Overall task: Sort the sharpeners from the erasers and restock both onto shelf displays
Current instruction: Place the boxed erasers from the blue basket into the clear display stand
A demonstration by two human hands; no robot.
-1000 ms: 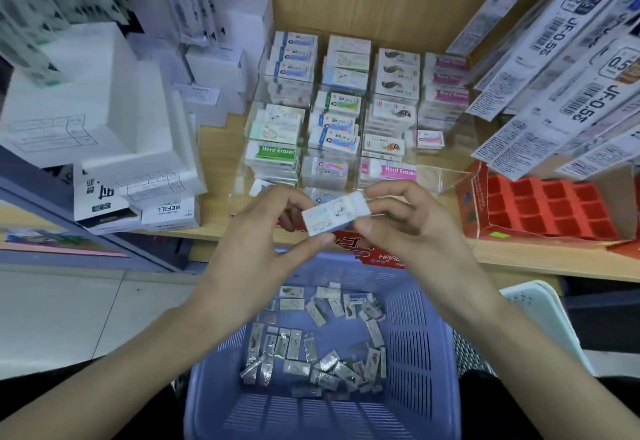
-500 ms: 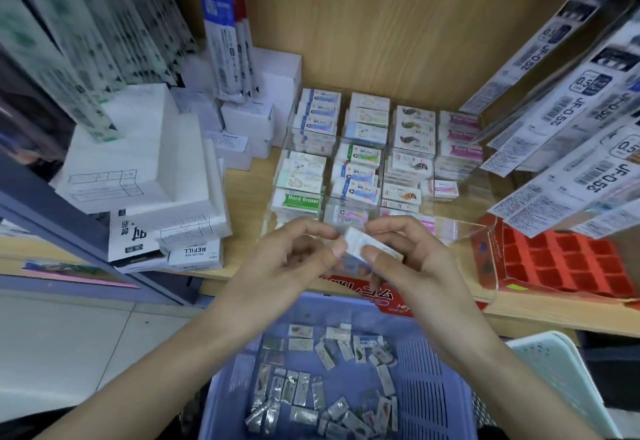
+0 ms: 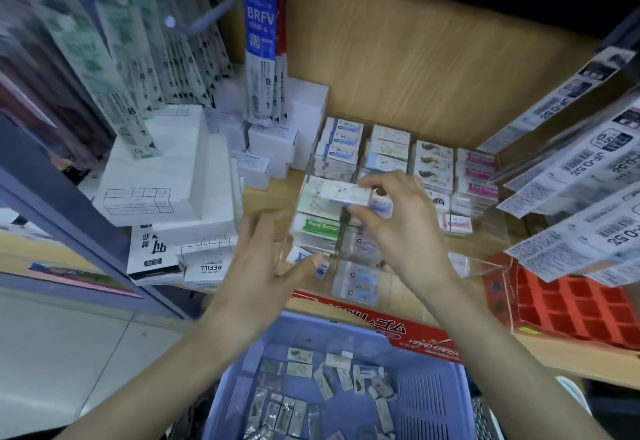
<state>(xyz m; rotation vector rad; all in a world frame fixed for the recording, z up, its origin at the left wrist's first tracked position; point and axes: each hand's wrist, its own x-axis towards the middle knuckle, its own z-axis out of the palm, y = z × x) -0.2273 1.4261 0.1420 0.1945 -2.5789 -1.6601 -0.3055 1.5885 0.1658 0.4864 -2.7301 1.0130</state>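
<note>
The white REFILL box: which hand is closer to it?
Left. The left hand is open just right of the REFILL box. The right hand is farther right, over the eraser display, pinching a white eraser.

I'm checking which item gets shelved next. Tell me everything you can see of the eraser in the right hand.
The eraser is a small white rectangular block in a paper-looking sleeve with faint, blurred print. It lies roughly level, long side across the view, its right end pinched by the right hand, fingers above, thumb below. It hovers over the clear display, just above the green-labelled stack; contact there cannot be told. The left hand is apart from it.
</note>
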